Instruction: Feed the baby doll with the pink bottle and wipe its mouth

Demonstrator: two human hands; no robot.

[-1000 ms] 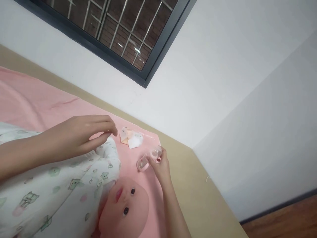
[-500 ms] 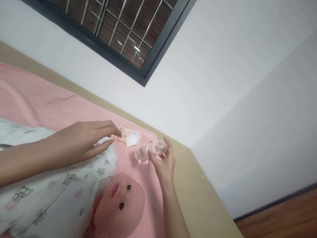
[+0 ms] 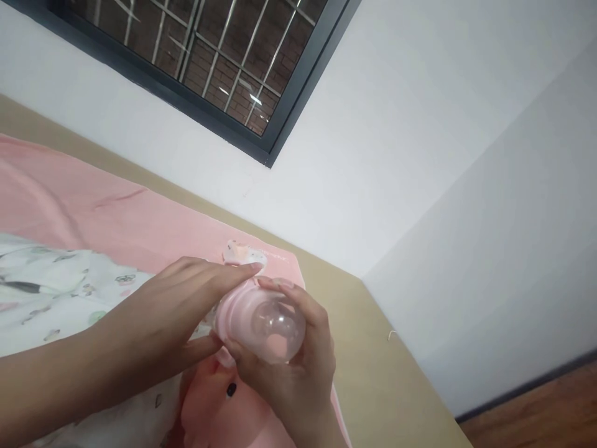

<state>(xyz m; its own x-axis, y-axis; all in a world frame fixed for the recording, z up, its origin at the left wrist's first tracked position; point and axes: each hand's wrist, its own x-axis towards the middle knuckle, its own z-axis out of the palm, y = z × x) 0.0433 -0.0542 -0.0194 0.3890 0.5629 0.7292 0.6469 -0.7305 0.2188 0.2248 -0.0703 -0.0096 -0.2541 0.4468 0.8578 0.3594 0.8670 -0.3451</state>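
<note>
A pink-collared baby bottle (image 3: 237, 311) with a clear dome cap is held up over the doll, cap end toward me. My right hand (image 3: 298, 348) is closed around its collar and cap. My left hand (image 3: 191, 311) grips the bottle body from the left, thumb below and fingers above. Under the hands lies a doll (image 3: 219, 404), its face mostly covered, one dark eye showing. A white printed wrap (image 3: 125, 323) covers its body.
The doll lies on a pink blanket (image 3: 125, 211) spread over a beige table (image 3: 368, 361). A small crumpled white and orange piece (image 3: 240, 252) is just beyond my hands. Behind stand a white wall (image 3: 396, 124) and a dark-framed barred window (image 3: 270, 140).
The bottle has come nearer to me and over the doll's head in my right hand. My left hand has moved right and taken hold of the bottle body.
</note>
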